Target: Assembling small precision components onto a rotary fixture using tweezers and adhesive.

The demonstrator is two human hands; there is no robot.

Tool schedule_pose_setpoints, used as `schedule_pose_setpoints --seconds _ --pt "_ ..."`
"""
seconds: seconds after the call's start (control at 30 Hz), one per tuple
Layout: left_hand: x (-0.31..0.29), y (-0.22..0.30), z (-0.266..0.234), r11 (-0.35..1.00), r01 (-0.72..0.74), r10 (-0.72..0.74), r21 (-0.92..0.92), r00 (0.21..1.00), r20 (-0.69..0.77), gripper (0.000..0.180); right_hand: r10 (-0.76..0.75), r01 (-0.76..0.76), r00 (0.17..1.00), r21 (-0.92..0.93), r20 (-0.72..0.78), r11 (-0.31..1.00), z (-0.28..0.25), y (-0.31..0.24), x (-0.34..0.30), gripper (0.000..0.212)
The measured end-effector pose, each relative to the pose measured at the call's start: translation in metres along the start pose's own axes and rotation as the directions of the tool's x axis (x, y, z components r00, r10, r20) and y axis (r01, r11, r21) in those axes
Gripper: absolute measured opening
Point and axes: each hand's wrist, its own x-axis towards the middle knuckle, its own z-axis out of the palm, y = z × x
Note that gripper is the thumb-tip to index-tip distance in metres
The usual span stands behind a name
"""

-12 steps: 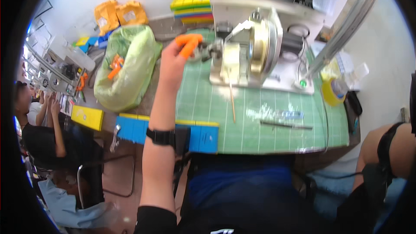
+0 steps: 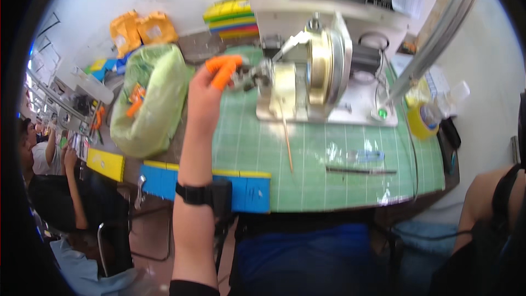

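Note:
My left hand (image 2: pixel 207 90) reaches forward to the left side of a bench machine (image 2: pixel 327 71). Orange finger covers (image 2: pixel 224 68) sit on its fingertips, which close around a small metal fitting (image 2: pixel 249 78); the exact grip is blurred. Right of the fitting are a pale block (image 2: pixel 285 85) and a large brass-coloured ring on an upright metal plate. A thin wooden stick (image 2: pixel 287 145) slants from the block's front down to the green mat (image 2: pixel 307 186). My right arm shows bent at the right edge, its hand out of the picture.
A bin lined with a pale green bag (image 2: pixel 150 126) stands left of my forearm. Blue trays (image 2: pixel 249 192) line the front edge. A dark slim tool (image 2: pixel 359 170) lies on the mat. A yellow-liquid bottle (image 2: pixel 422 120) stands at right. Other people sit at far left.
The whole view has shifted, so the bench sits slightly lower and further left. My left hand stays at the metal fitting.

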Motion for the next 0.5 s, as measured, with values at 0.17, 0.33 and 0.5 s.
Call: schedule_pose_setpoints --seconds 0.17,0.33,0.5 --pt "-0.007 -0.012 0.002 0.983 -0.047 0.057 -0.18 0.997 0.05 0.023 0.209 -0.197 0.977 0.201 -0.042 0.96 0.039 -0.036 -0.027 0.038" --pt "0.009 0.0 0.014 0.975 -0.13 0.152 -0.178 0.982 0.113 0.022 0.259 -0.242 0.966 0.292 -0.02 0.925 0.051 -0.022 -0.063 0.034" --pt "-0.015 -0.02 -0.001 0.986 -0.013 0.016 -0.166 1.0 0.014 0.021 0.371 -0.369 0.927 0.294 0.052 0.882 0.052 -0.088 -0.003 0.031"
